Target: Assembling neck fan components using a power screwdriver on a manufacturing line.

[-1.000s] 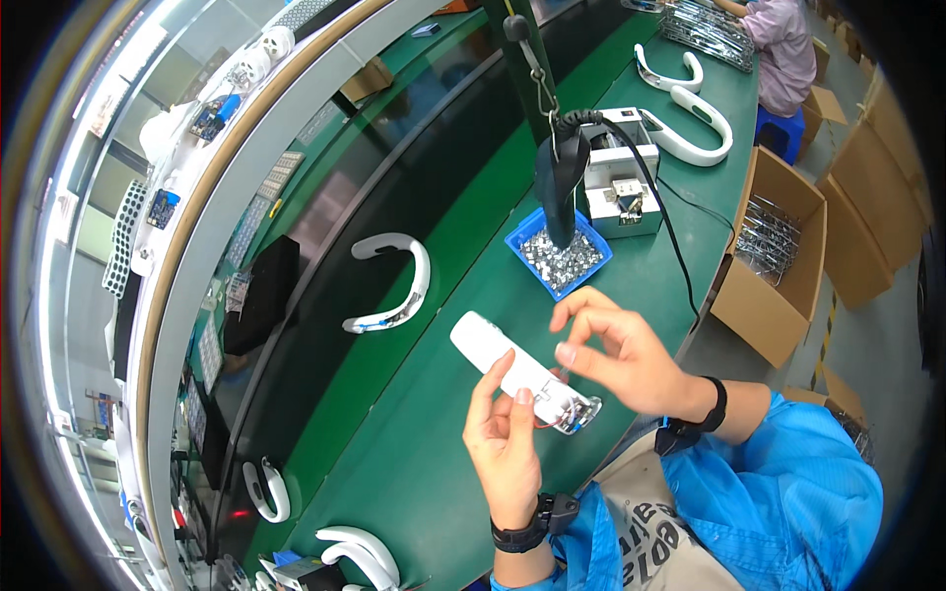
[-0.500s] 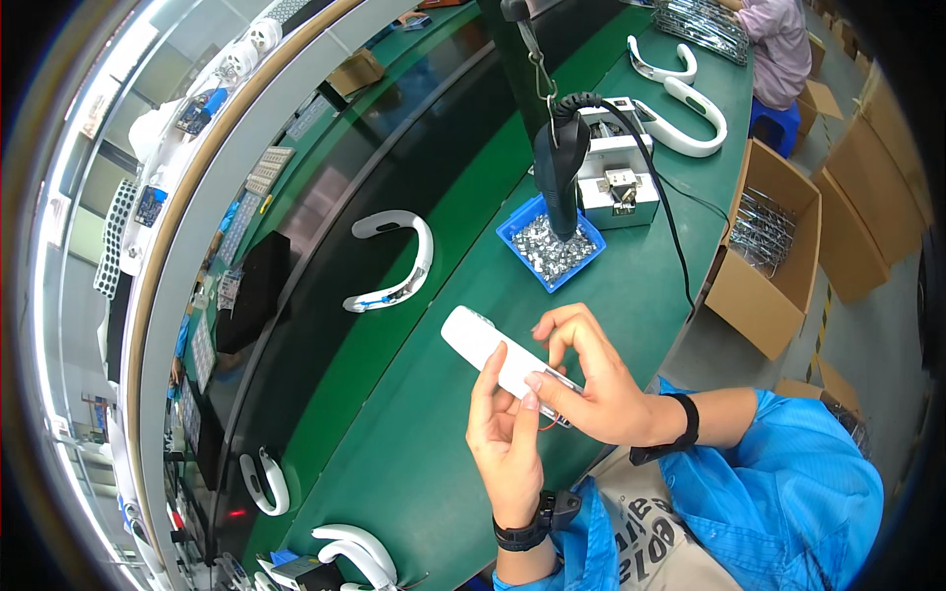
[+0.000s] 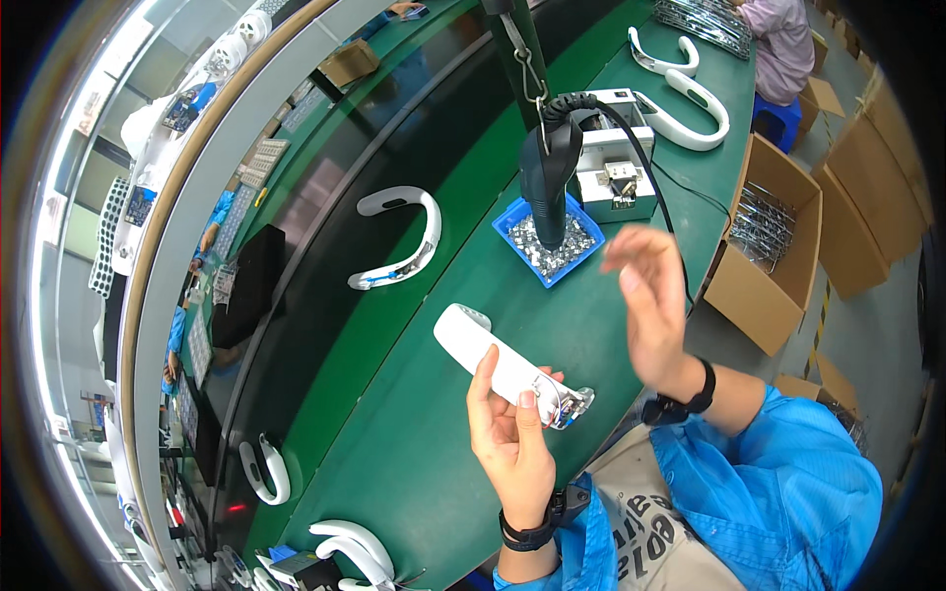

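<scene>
My left hand (image 3: 512, 438) grips a white curved plastic housing (image 3: 493, 372), its thumb on the near side and fingers around and under it. The housing's right end is uncovered, showing small electronic parts and wires. My right hand (image 3: 650, 310) is raised to the right of the housing, apart from it; its fingers are loosely bent and slightly smeared, thumb away from them, and nothing shows in them. Just left of that hand, a dark electric screwdriver (image 3: 549, 187) hangs upright on a hook, its tip over a blue tray (image 3: 548, 284) of small metal pieces.
A grey-white box-shaped device (image 3: 619, 163) stands behind the tray. A white C-shaped housing (image 3: 431, 236) lies on the belt side; others (image 3: 690, 108) lie at the far right and near left. Cardboard boxes (image 3: 764, 286) stand beyond the right edge. A person (image 3: 778, 49) sits at the far end.
My right hand has left the housing and moved up and right toward the tray. The housing's right end now shows its inner parts. The screwdriver and tray sit slightly higher and further left in view.
</scene>
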`<state>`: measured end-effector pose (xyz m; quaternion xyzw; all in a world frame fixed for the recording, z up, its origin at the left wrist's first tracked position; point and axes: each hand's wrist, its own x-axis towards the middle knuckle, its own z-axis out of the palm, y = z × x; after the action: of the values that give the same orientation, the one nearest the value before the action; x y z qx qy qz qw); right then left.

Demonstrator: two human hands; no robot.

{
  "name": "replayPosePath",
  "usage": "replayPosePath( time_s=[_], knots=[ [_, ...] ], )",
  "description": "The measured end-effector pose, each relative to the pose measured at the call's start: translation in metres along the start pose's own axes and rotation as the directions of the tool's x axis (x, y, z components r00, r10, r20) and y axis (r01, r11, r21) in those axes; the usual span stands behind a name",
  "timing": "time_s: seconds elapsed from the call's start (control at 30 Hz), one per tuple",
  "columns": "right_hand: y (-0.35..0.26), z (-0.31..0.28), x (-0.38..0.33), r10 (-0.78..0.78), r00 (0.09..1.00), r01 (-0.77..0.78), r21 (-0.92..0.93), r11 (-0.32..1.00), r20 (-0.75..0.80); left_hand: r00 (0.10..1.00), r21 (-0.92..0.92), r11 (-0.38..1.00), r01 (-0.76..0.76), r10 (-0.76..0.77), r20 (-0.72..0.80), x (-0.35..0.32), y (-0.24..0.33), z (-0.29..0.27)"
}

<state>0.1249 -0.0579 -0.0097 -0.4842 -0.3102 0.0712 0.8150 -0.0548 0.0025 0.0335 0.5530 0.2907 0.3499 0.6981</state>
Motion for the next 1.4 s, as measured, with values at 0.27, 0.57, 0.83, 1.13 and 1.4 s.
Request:
replayPosePath(
  time_s=[0.27,0.57,0.83,1.13,1.4],
  knots=[
    [0.005,0.017,0.093,0.075,0.900,-0.081,-0.003,0.997,0.429,1.000,0.024,1.000,-0.016,0.016,0.008,0.005,-0.001,0.003],
    [0.003,-0.039,0.136,0.005,0.965,-0.015,0.037,0.999,0.263,0.996,0.082,0.993,0.083,-0.082,-0.017,0.003,0.012,0.005],
    [0.029,-0.070,0.168,0.009,0.975,-0.033,0.103,0.994,0.220,0.998,0.105,0.993,0.052,-0.048,-0.048,0.002,0.007,0.011],
    [0.051,-0.071,0.169,0.043,0.975,-0.055,0.052,0.997,0.216,0.998,0.112,0.993,0.038,-0.031,-0.060,0.002,0.005,0.014],
    [0.024,-0.062,0.141,0.090,0.967,-0.138,0.196,0.971,0.237,0.997,0.108,0.994,0.024,-0.016,-0.077,0.001,0.004,0.017]
  ],
)
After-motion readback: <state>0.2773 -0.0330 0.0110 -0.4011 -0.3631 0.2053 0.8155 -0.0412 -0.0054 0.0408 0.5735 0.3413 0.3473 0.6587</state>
